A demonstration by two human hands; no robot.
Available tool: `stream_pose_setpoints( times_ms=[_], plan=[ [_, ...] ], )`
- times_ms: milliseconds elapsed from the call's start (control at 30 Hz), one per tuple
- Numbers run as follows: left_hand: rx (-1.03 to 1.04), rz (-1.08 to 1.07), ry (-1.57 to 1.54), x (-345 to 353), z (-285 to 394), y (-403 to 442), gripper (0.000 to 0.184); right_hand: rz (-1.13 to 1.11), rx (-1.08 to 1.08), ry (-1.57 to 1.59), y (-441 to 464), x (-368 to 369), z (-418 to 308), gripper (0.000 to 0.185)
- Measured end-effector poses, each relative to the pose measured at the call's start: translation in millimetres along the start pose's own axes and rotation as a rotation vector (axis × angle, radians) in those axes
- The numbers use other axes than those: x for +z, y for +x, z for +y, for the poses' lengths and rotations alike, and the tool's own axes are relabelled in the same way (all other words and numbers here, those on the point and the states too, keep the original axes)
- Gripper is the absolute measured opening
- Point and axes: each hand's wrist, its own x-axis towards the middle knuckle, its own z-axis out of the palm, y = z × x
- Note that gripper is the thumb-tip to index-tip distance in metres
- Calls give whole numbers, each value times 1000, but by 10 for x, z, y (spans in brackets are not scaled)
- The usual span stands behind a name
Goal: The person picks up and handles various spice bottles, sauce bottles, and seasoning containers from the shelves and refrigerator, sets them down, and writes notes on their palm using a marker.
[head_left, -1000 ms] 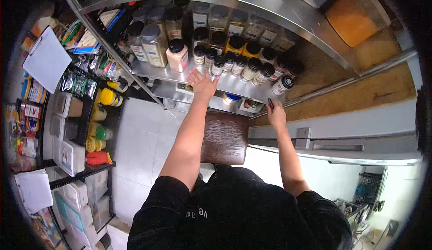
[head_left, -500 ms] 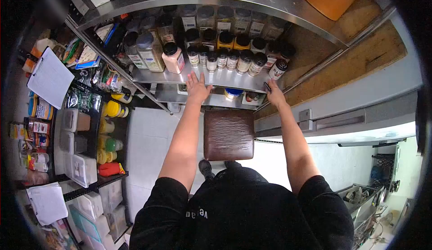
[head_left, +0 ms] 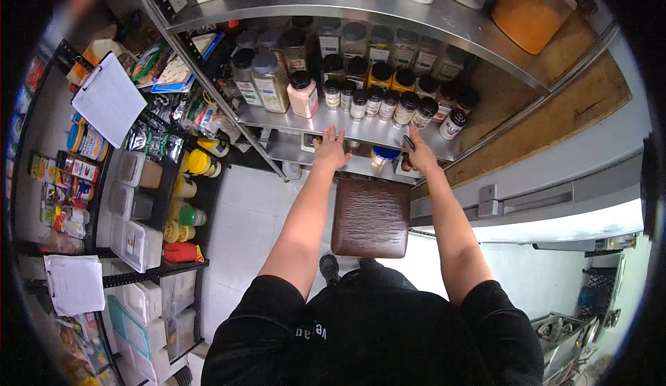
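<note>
My left hand [head_left: 331,151] rests with fingers spread at the front edge of the metal shelf [head_left: 277,117], just below a jar of pink granules [head_left: 302,96] with a black lid. A dark, pen-like stick [head_left: 408,142] is held in my right hand [head_left: 422,157]. The forefinger of that hand points toward the shelf edge, in front of a small spice jar [head_left: 423,112]. A row of small black-lidded spice jars [head_left: 373,100] lines the shelf front, with larger containers behind. To the right stands a jar labelled "RUB" [head_left: 452,124].
A brown padded stool [head_left: 371,218] stands before my legs. Above is another shelf [head_left: 277,12] with an orange-filled tub [head_left: 533,11]. On the left, a black rack holds a clipboard [head_left: 109,101], yellow-lidded jars [head_left: 202,164] and plastic boxes [head_left: 137,245].
My right hand has moved left along the shelf edge, from below the "RUB" jar to in front of the small jars. My left hand stays near the same place. The view has shifted.
</note>
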Motion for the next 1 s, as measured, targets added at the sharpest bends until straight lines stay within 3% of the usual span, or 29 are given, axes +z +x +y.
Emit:
stream_pose_setpoints(
  times_ms=[67, 133, 233, 300, 333, 400, 467, 567, 633, 733, 767, 833, 1000],
  plan=[
    [-2, 2, -9, 55, -5, 5, 93, -39, 13, 7, -27, 171, 104, 59],
    [-17, 3, -35, 26, 12, -52, 93, 153, -380, -204, 130, 603, 541, 54],
    [2, -8, -65, 21, -25, -78, 90, 1, -363, -137, -292, 781, 283, 55],
    [-15, -4, -77, -72, 19, -214, 90, 18, -395, -98, -581, 901, 123, 54],
    [-25, -11, -88, -120, 74, -290, 90, -59, -299, -28, -705, 897, 19, 55],
    [29, 123, -153, 57, 175, -397, 90, -2, -502, 35, -852, 924, -65, 56],
    [129, 247, -283, 224, 267, -669, 90, 6, -505, 0, -976, 881, -162, 56],
    [207, 238, -300, 465, 312, -1178, 91, 34, -540, 13, -1110, 740, -150, 51],
    [223, 187, -360, 765, 206, -1395, 93, -113, -388, -138, -1199, 593, -139, 46],
    [185, 37, -388, 879, 3, -1758, 94, -144, -323, -200, -1230, 592, 66, 42],
    [184, -4, -395, 896, -85, -1855, 94, -126, -323, -196, -1254, 618, 116, 42],
    [194, -42, -395, 971, -272, -1984, 94, -278, -118, -43, -1323, 675, 208, 41],
    [67, -86, -388, 943, -486, -2131, 92, -407, -106, 5, -1414, 881, 167, 39]
  ],
)
